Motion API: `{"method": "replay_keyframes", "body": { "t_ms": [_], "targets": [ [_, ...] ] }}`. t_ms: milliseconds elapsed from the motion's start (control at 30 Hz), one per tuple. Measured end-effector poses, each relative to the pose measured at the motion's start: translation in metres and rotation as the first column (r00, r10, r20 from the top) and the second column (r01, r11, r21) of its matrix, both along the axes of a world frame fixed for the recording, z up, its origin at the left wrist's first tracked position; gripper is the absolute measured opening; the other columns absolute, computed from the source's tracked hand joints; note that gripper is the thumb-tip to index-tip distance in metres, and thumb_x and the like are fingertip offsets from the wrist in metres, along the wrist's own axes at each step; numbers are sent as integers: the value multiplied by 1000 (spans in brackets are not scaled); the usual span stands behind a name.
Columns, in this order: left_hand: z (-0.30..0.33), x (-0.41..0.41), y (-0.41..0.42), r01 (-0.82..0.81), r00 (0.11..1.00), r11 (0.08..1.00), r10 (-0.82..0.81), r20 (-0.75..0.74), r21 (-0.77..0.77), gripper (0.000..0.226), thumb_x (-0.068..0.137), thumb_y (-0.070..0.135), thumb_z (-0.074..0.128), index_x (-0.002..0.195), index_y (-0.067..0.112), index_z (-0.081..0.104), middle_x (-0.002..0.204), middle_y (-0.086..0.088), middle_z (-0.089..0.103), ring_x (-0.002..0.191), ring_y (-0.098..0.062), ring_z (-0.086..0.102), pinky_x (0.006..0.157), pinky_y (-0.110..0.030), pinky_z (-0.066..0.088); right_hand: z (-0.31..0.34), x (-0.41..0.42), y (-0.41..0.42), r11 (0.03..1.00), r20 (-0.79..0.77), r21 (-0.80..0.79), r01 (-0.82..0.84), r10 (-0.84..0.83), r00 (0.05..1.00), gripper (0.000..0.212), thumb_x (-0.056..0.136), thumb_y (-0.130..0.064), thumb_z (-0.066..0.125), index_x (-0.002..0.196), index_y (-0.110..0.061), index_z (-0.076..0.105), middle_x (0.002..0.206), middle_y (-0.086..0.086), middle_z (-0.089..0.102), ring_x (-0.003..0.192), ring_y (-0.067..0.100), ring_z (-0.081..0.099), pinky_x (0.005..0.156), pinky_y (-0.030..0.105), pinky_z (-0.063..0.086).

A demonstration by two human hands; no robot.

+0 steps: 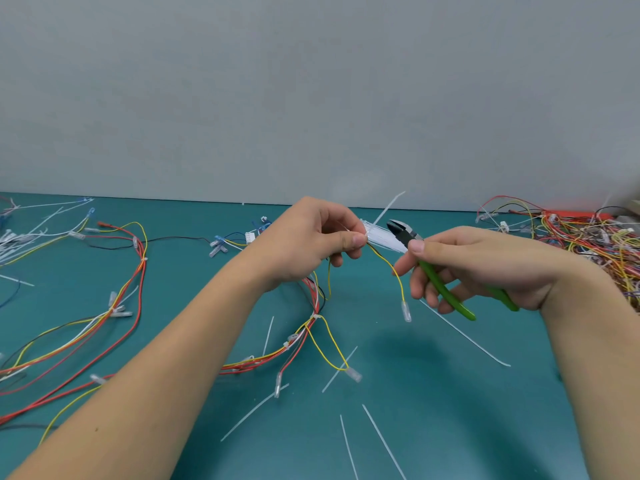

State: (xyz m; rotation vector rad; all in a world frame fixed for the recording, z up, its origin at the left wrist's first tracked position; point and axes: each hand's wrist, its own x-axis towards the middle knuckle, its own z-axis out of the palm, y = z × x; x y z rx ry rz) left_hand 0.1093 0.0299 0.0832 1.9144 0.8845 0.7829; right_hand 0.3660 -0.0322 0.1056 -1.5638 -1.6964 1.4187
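Left hand (322, 237): a yellow wire (394, 271) is pinched between thumb and forefinger, just left of the cutters (403, 233).
Right hand (485, 265): the cutters' green handles are gripped by curled fingers.
Tie bundle (381, 237): seen directly behind the cutters' head.
Harness (304, 327): laid below-left of the cutters.
Tie offcuts (464, 334): scattered below the cutters.
Wire heap (588, 237): piled far right of the cutters.

The side cutters (433, 268) pair dark, dull metal jaws with glossy green plastic-sleeved handles. The thin yellow wire (394, 271) has smooth plastic insulation ending in a clear, shiny plastic terminal sleeve (407, 311). White, translucent plastic cable ties (464, 334) lie on the smooth, matt teal bench mat (450, 410).
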Motion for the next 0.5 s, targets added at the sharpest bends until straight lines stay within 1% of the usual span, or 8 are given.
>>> {"method": "replay_keyframes", "body": {
  "t_ms": [100, 333, 500],
  "targets": [
    [0, 2, -1, 2, 1000, 1000, -2, -18, 16, 9, 98, 18, 71, 90, 16, 74, 76, 3, 72, 62, -11, 59, 66, -20, 51, -1, -1, 0, 999, -9, -16, -29, 29, 1000, 49, 92, -60, 62, 106, -16, 77, 96, 18, 74, 78, 23, 66, 73, 38, 58],
    [-3, 4, 1, -42, 998, 998, 43, -37, 40, 9, 96, 26, 74, 87, 22, 75, 72, 10, 70, 62, -9, 56, 63, -18, 47, 0, -6, 1, 999, 83, -7, -34, 34, 996, 47, 94, -59, 58, 105, -18, 78, 93, 13, 75, 78, 21, 68, 76, 40, 60],
    [-4, 5, 1, -55, 997, 998, 57, -45, 40, 9, 95, 27, 74, 87, 23, 76, 71, 11, 71, 60, -7, 56, 61, -17, 47, -1, -10, 2, 1000, 110, 6, -23, 22, 994, 42, 99, -55, 56, 103, -19, 78, 98, 21, 73, 76, 20, 68, 74, 37, 59]
  ]
}}
